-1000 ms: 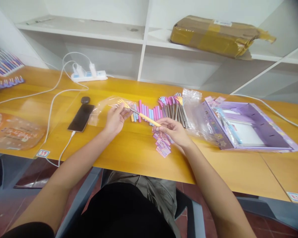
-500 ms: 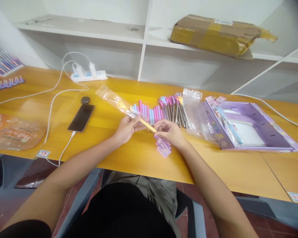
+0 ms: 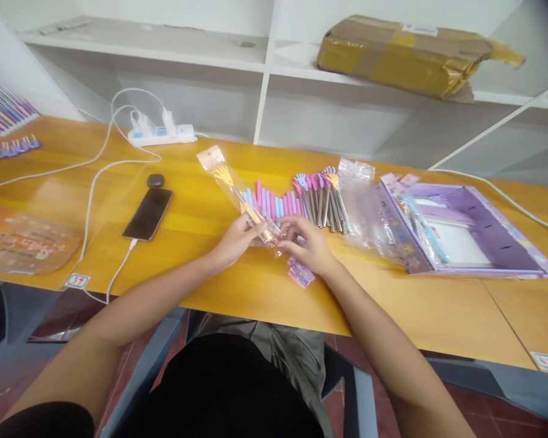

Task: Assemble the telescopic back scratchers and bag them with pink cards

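A yellow hand-shaped back scratcher [image 3: 249,208] lies inside a clear plastic sleeve [image 3: 234,182], slanting from upper left to lower right. My left hand [image 3: 237,244] is closed around its yellow handle through the plastic. At the sleeve's lower end, my right hand [image 3: 309,244] pinches the plastic edge. Just behind my hands are pink, purple and blue handle tubes [image 3: 267,201] in a row. Beside them lie several metal back scratcher rods [image 3: 325,201] with coloured hand heads. Small pink printed cards [image 3: 301,274] rest partly beneath my right hand.
A purple display box [image 3: 484,228] with a packaged blue item stands right, by loose clear bags [image 3: 358,201]. A phone [image 3: 148,213] on a cable, a power strip [image 3: 162,135] and an orange bag [image 3: 27,240] are left. A taped carton [image 3: 402,55] sits on the shelf.
The yellow handle has slid into the sleeve, whose lower end now reaches my right hand. My right hand has gone from the handle's end to the plastic edge.
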The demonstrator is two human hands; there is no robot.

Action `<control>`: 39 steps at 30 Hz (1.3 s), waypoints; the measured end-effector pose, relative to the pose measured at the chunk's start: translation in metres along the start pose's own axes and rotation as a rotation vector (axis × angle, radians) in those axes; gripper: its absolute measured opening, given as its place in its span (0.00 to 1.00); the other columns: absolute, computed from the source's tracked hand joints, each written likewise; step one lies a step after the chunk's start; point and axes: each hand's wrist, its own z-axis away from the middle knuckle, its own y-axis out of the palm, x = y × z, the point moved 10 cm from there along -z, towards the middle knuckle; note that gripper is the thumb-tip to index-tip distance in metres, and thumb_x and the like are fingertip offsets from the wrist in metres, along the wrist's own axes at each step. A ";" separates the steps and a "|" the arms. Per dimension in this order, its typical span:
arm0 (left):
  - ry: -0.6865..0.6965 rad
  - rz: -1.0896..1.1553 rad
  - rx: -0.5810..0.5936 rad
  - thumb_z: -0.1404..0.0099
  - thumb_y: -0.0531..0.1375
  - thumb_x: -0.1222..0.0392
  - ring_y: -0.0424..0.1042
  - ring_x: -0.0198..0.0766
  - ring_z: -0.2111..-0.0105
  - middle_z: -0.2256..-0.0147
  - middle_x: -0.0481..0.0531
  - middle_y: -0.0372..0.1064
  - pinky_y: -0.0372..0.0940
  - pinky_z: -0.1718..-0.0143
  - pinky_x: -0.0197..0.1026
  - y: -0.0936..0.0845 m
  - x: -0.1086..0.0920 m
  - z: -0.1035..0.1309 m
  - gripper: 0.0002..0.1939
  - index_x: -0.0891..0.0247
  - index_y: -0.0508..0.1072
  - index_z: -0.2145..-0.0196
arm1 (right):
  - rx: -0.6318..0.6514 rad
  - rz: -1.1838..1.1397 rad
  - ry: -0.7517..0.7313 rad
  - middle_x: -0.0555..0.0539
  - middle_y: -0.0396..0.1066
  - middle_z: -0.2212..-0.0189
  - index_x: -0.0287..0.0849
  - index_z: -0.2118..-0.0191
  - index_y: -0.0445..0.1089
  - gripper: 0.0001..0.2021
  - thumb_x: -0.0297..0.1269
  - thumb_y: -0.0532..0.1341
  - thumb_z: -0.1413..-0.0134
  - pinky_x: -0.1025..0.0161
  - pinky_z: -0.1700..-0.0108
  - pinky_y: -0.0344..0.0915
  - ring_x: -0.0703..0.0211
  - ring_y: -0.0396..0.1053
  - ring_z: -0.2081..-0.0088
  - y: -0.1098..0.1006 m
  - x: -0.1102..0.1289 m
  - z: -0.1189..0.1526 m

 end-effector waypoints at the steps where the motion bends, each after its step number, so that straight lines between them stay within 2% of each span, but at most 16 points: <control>1: 0.004 0.003 -0.021 0.37 0.77 0.46 0.82 0.43 0.59 0.56 0.57 0.81 0.81 0.56 0.47 -0.003 -0.002 -0.001 0.25 0.64 0.76 0.52 | 0.021 -0.006 -0.033 0.49 0.76 0.62 0.50 0.40 0.74 0.30 0.58 0.76 0.42 0.55 0.58 0.74 0.56 0.73 0.68 -0.002 0.003 0.000; 3: 0.000 0.001 -0.038 0.36 0.77 0.47 0.82 0.43 0.60 0.57 0.56 0.81 0.81 0.58 0.46 -0.005 -0.004 -0.001 0.24 0.64 0.76 0.53 | 0.048 0.018 -0.098 0.48 0.75 0.63 0.51 0.38 0.75 0.34 0.56 0.80 0.47 0.51 0.55 0.76 0.52 0.74 0.65 -0.007 0.010 0.001; 4: -0.006 -0.001 -0.035 0.36 0.76 0.46 0.82 0.43 0.60 0.58 0.56 0.81 0.81 0.58 0.46 -0.005 -0.004 -0.001 0.23 0.63 0.75 0.53 | 0.052 0.034 -0.117 0.47 0.74 0.61 0.52 0.39 0.76 0.31 0.54 0.79 0.45 0.51 0.56 0.76 0.53 0.73 0.64 -0.009 0.013 0.001; 7: -0.022 -0.009 -0.008 0.34 0.75 0.45 0.83 0.43 0.62 0.58 0.58 0.82 0.81 0.59 0.47 -0.002 -0.003 0.000 0.23 0.63 0.74 0.53 | 0.058 0.031 -0.142 0.45 0.72 0.54 0.53 0.46 0.81 0.15 0.46 0.74 0.35 0.55 0.64 0.74 0.58 0.69 0.67 -0.011 0.018 0.002; 9: -0.032 -0.013 0.017 0.32 0.74 0.44 0.84 0.43 0.63 0.57 0.58 0.82 0.81 0.59 0.47 0.001 -0.002 0.001 0.23 0.63 0.74 0.53 | 0.073 0.011 -0.150 0.45 0.71 0.53 0.53 0.49 0.83 0.10 0.44 0.73 0.33 0.57 0.67 0.73 0.60 0.68 0.68 -0.009 0.020 0.003; 12: -0.041 -0.022 0.040 0.32 0.73 0.42 0.84 0.43 0.64 0.56 0.60 0.83 0.81 0.60 0.47 0.003 -0.001 0.001 0.24 0.63 0.74 0.51 | 0.095 0.018 -0.142 0.44 0.71 0.53 0.53 0.50 0.84 0.08 0.41 0.70 0.31 0.56 0.65 0.74 0.58 0.70 0.65 -0.005 0.021 0.003; 14: -0.029 -0.039 0.036 0.32 0.73 0.41 0.84 0.43 0.64 0.55 0.61 0.83 0.80 0.61 0.46 0.001 -0.001 0.001 0.26 0.63 0.75 0.51 | 0.083 0.036 -0.149 0.43 0.71 0.52 0.52 0.54 0.85 0.06 0.41 0.69 0.30 0.54 0.61 0.76 0.55 0.72 0.61 -0.007 0.021 0.002; 17: -0.018 -0.072 0.068 0.33 0.74 0.40 0.84 0.45 0.62 0.54 0.61 0.83 0.80 0.60 0.46 0.003 0.001 0.000 0.27 0.64 0.75 0.50 | 0.035 0.046 -0.169 0.43 0.72 0.53 0.52 0.58 0.85 0.05 0.44 0.71 0.32 0.51 0.56 0.77 0.51 0.74 0.56 -0.012 0.024 0.002; 19: -0.042 -0.100 0.128 0.33 0.74 0.40 0.85 0.45 0.62 0.57 0.60 0.83 0.80 0.59 0.47 0.008 0.008 0.001 0.28 0.64 0.75 0.49 | 0.018 0.048 -0.164 0.43 0.73 0.55 0.52 0.58 0.85 0.06 0.46 0.71 0.32 0.51 0.57 0.77 0.50 0.75 0.56 -0.012 0.024 0.002; 24: -0.100 -0.158 0.195 0.35 0.74 0.38 0.84 0.44 0.64 0.62 0.57 0.81 0.80 0.58 0.47 0.013 0.023 0.003 0.29 0.63 0.73 0.52 | 0.024 0.035 -0.122 0.44 0.77 0.61 0.48 0.58 0.82 0.09 0.46 0.69 0.29 0.55 0.60 0.74 0.54 0.75 0.63 -0.001 0.021 0.001; 27: -0.071 -0.190 0.211 0.34 0.73 0.39 0.83 0.42 0.63 0.61 0.56 0.81 0.78 0.57 0.47 0.013 0.021 0.002 0.27 0.63 0.73 0.51 | 0.031 0.059 -0.093 0.45 0.78 0.62 0.47 0.59 0.81 0.09 0.46 0.68 0.29 0.56 0.62 0.71 0.55 0.74 0.64 0.002 0.019 0.000; 31: 0.020 -0.283 0.219 0.39 0.78 0.51 0.82 0.43 0.57 0.55 0.57 0.81 0.75 0.51 0.46 0.014 0.012 0.000 0.26 0.62 0.75 0.50 | 0.011 0.072 -0.030 0.46 0.76 0.66 0.47 0.60 0.79 0.11 0.47 0.67 0.28 0.58 0.65 0.68 0.56 0.71 0.68 0.000 0.014 -0.001; 33: 0.039 -0.310 0.220 0.40 0.79 0.54 0.81 0.44 0.56 0.56 0.56 0.81 0.74 0.51 0.46 0.014 0.011 0.000 0.24 0.62 0.75 0.52 | 0.003 0.057 -0.018 0.48 0.74 0.68 0.46 0.61 0.78 0.11 0.47 0.67 0.28 0.59 0.65 0.67 0.58 0.69 0.69 -0.001 0.013 -0.001; 36: 0.045 -0.292 0.229 0.38 0.77 0.52 0.80 0.42 0.60 0.60 0.54 0.79 0.73 0.55 0.45 0.014 0.012 -0.001 0.21 0.63 0.76 0.55 | 0.003 0.032 0.005 0.50 0.73 0.70 0.46 0.61 0.77 0.10 0.46 0.67 0.28 0.60 0.64 0.66 0.59 0.68 0.70 0.000 0.008 0.000; 39: 0.035 -0.292 0.232 0.36 0.76 0.50 0.78 0.41 0.62 0.61 0.53 0.78 0.72 0.56 0.45 0.015 0.013 -0.001 0.21 0.64 0.75 0.54 | -0.018 -0.003 0.041 0.51 0.71 0.69 0.46 0.54 0.77 0.10 0.47 0.66 0.28 0.61 0.65 0.66 0.60 0.67 0.71 -0.002 -0.001 0.001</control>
